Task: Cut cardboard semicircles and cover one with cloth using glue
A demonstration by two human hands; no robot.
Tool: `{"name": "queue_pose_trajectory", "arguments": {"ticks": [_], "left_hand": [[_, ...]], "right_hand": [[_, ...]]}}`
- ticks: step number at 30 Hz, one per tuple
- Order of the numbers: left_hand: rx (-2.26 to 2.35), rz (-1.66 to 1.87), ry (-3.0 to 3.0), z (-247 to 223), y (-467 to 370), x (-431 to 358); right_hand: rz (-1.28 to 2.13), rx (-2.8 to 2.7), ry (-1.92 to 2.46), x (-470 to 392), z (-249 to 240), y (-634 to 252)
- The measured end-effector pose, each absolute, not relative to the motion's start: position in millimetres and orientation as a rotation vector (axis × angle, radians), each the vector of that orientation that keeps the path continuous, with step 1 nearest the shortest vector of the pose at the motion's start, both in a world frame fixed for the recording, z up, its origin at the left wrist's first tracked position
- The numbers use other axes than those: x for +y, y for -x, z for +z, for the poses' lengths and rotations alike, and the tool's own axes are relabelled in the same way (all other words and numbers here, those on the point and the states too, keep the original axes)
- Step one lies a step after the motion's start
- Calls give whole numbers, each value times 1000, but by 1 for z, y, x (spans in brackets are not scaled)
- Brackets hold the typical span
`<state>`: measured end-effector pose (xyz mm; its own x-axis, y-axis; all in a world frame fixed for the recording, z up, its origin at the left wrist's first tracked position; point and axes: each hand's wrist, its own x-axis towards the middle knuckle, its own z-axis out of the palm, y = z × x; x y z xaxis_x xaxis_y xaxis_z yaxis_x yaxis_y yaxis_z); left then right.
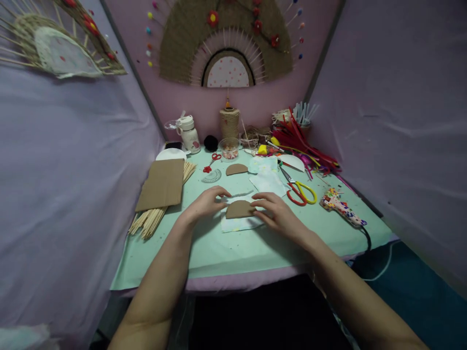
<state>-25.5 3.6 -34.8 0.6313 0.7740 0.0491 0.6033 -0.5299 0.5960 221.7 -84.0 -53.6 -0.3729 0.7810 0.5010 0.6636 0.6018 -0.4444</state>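
Note:
A brown cardboard half-circle (239, 210) lies over a pale patterned piece of cloth (233, 226), its straight edge towards me. My left hand (207, 201) is at the left end of both, index finger and thumb apart, near the cloth's raised far edge. At the other end, the fingers of my right hand (277, 214) close on the right edge of the half-circle. A second cardboard half-circle (236, 169) rests farther back. Beside it are more pale cloth pieces (268, 182).
Scissors with red and yellow handles (302, 193) and a patterned glue gun (343, 206) lie right. Left are a cardboard sheet (162, 184) over thin sticks (149, 223), and a clear protractor (211, 176). A bottle (189, 135) and twine spool (229, 124) stand behind.

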Motion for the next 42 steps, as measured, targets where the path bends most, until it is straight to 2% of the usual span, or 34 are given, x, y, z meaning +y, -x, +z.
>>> {"name": "queue_pose_trajectory", "arguments": {"ticks": [5,15,42], "left_hand": [[1005,258,-2371,-32,26,-5],[1136,82,-2375,-37,15,-13],[1154,19,-2348,-31,15,-16]], "right_hand": [[426,-2294,1110,-65,-66,-197],[465,-2282,1249,-57,-73,-184],[522,-2202,1259,-57,-76,-190]]}}
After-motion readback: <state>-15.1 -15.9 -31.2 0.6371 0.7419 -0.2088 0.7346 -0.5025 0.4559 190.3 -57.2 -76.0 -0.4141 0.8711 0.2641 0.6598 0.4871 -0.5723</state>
